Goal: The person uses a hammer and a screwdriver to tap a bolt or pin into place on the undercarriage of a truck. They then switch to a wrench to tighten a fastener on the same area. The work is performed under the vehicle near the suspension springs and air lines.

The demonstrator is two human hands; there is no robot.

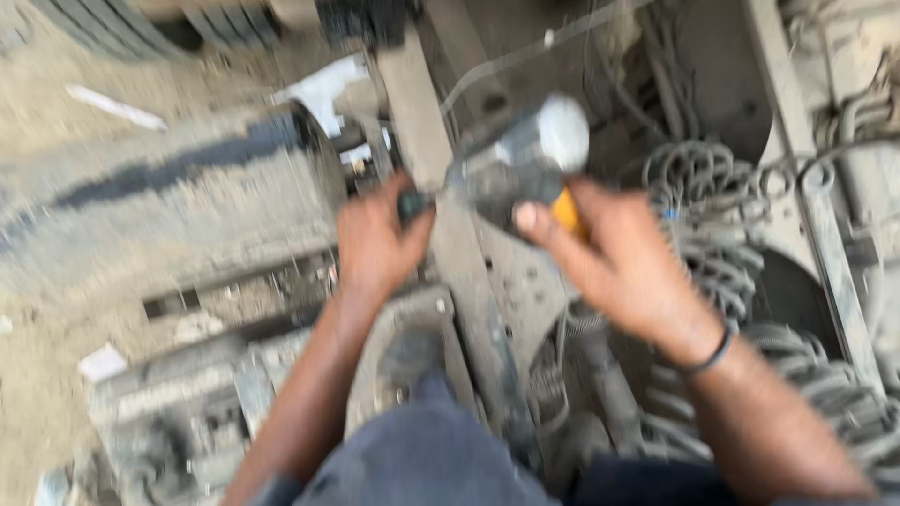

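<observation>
Blurry, but that power tool point(525, 164) looks stiff and hefty: left hand point(375, 239) wrapped around its dark side handle, right hand point(623, 267) clamped on the yellow-trimmed body, which seems the sensible two-handed hold.

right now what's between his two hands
In the head view, a blurred grey power tool with a yellow part spans the gap between the left hand and right hand; both grip it.
</observation>
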